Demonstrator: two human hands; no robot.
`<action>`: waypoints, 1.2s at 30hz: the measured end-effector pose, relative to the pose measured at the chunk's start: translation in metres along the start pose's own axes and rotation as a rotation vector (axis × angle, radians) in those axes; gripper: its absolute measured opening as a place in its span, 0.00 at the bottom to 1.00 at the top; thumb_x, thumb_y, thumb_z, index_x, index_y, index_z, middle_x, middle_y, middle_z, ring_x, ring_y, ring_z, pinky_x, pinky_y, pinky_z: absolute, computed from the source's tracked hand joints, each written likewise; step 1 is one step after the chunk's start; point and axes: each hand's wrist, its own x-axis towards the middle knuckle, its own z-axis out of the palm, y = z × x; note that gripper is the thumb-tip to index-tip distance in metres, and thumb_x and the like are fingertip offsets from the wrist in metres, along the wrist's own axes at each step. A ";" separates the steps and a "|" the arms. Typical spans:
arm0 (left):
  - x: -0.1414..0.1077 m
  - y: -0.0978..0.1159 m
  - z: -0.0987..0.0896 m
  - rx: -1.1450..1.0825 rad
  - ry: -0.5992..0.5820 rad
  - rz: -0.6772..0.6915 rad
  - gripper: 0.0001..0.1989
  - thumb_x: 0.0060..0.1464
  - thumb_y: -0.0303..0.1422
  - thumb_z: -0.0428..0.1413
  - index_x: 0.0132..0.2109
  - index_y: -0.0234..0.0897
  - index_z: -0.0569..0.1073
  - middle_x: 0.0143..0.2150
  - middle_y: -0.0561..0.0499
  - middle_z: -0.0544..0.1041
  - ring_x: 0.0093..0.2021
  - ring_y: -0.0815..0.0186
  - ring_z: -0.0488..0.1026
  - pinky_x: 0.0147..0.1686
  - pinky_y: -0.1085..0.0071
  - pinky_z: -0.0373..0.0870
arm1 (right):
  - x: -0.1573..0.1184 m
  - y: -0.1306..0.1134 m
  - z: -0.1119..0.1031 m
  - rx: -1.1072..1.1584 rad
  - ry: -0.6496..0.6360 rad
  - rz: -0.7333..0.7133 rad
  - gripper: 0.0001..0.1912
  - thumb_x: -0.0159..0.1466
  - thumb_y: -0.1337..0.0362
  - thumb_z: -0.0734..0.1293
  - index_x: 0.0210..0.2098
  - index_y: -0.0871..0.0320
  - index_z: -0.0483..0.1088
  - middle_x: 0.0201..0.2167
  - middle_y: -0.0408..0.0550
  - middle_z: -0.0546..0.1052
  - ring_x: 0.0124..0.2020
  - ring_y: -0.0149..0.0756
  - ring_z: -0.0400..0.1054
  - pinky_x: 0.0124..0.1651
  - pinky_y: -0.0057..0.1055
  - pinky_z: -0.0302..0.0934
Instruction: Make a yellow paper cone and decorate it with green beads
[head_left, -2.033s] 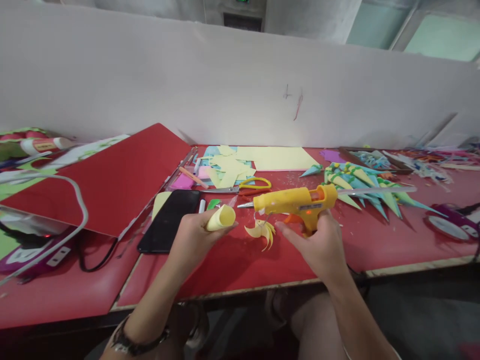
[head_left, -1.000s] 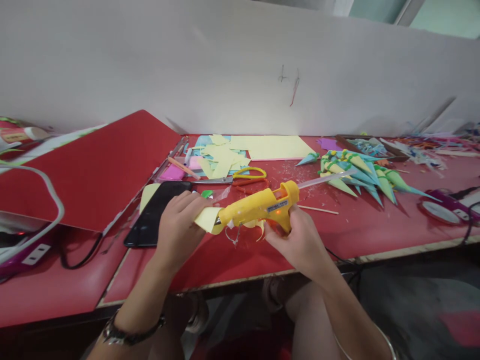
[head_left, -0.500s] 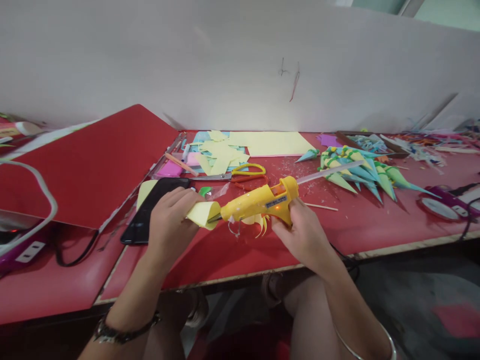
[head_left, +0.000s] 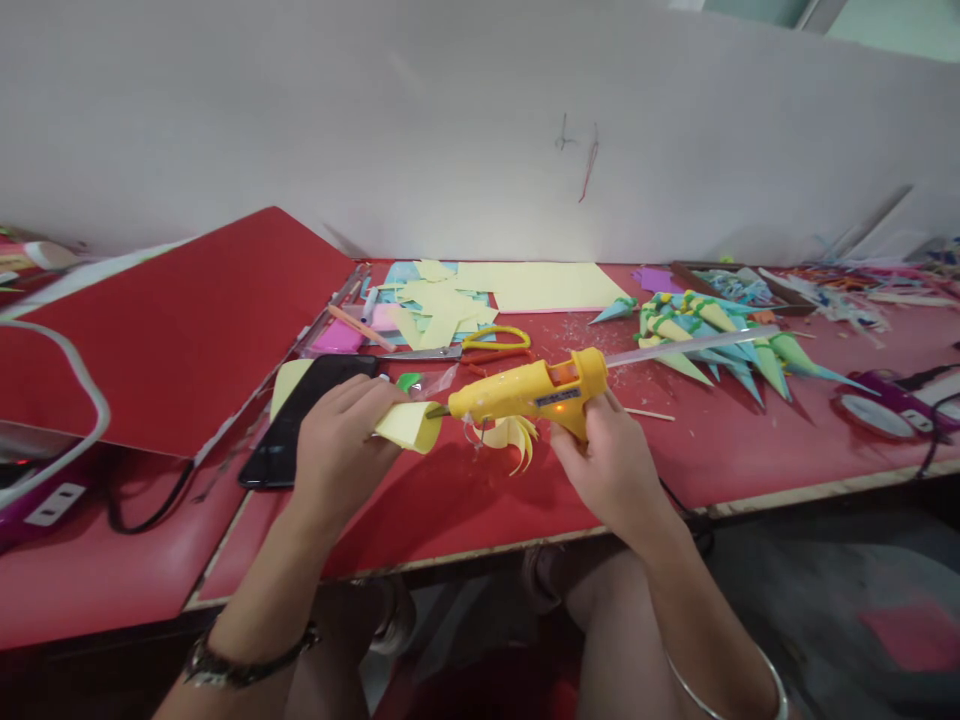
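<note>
My left hand point(head_left: 341, 445) is closed round a rolled pale-yellow paper cone point(head_left: 409, 427), its wide end turned to the right. In my right hand point(head_left: 607, 460) is a yellow hot glue gun point(head_left: 529, 390), its orange light lit and a clear glue stick point(head_left: 690, 345) poking from the back. The gun's metal tip is at the upper rim of the cone's opening; whether they touch I cannot tell. Beneath the gun, curled yellow paper strips point(head_left: 517, 437) lie on the red table point(head_left: 450, 520).
Scissors point(head_left: 495, 340) and pale-yellow paper scraps point(head_left: 435, 305) lie behind the gun. A black phone point(head_left: 300, 430) is beside my left hand. Several blue and yellow paper cones point(head_left: 705, 335) are piled at right. A red board point(head_left: 202, 330) leans at left; purple power strips point(head_left: 892, 395) sit at the sides.
The glue gun has drawn back slightly to the right, its tip moving from inside the cone's opening to the rim. My left hand and the cone have barely moved.
</note>
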 end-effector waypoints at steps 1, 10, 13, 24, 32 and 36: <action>0.000 0.000 0.001 -0.005 -0.003 -0.006 0.06 0.48 0.25 0.49 0.26 0.38 0.65 0.21 0.54 0.67 0.23 0.69 0.61 0.23 0.74 0.56 | 0.000 0.000 0.000 0.002 0.015 0.005 0.12 0.57 0.67 0.56 0.40 0.59 0.64 0.33 0.52 0.72 0.25 0.39 0.67 0.24 0.31 0.57; -0.003 0.000 0.003 -0.027 -0.080 -0.075 0.07 0.49 0.28 0.48 0.25 0.38 0.66 0.20 0.54 0.66 0.20 0.70 0.61 0.21 0.75 0.55 | 0.001 -0.006 -0.002 0.049 0.050 0.016 0.22 0.55 0.54 0.65 0.45 0.59 0.63 0.37 0.53 0.71 0.35 0.44 0.69 0.30 0.35 0.64; -0.003 0.000 0.001 -0.010 -0.122 -0.122 0.08 0.48 0.30 0.49 0.23 0.38 0.65 0.17 0.56 0.65 0.18 0.71 0.60 0.19 0.75 0.53 | 0.001 -0.006 -0.002 0.078 0.016 0.005 0.19 0.56 0.56 0.64 0.45 0.58 0.63 0.37 0.52 0.70 0.34 0.41 0.68 0.29 0.33 0.64; -0.004 -0.003 0.000 -0.052 -0.295 -0.261 0.10 0.46 0.33 0.52 0.20 0.37 0.65 0.16 0.58 0.62 0.18 0.73 0.57 0.20 0.76 0.48 | -0.001 -0.001 0.001 -0.033 -0.049 -0.036 0.18 0.56 0.64 0.60 0.46 0.61 0.63 0.37 0.54 0.69 0.27 0.39 0.67 0.24 0.34 0.62; -0.002 -0.002 -0.002 -0.134 -0.346 -0.324 0.11 0.45 0.33 0.50 0.19 0.37 0.63 0.15 0.58 0.60 0.18 0.73 0.54 0.20 0.77 0.47 | -0.001 -0.003 -0.001 -0.072 -0.041 -0.062 0.19 0.56 0.68 0.57 0.48 0.61 0.61 0.37 0.55 0.69 0.23 0.37 0.67 0.21 0.33 0.60; -0.001 0.000 -0.003 -0.167 -0.372 -0.341 0.10 0.45 0.31 0.50 0.19 0.36 0.62 0.15 0.59 0.58 0.19 0.74 0.54 0.20 0.78 0.48 | 0.000 -0.005 -0.001 -0.075 -0.004 -0.055 0.16 0.56 0.68 0.56 0.44 0.60 0.62 0.33 0.54 0.69 0.23 0.38 0.66 0.20 0.33 0.59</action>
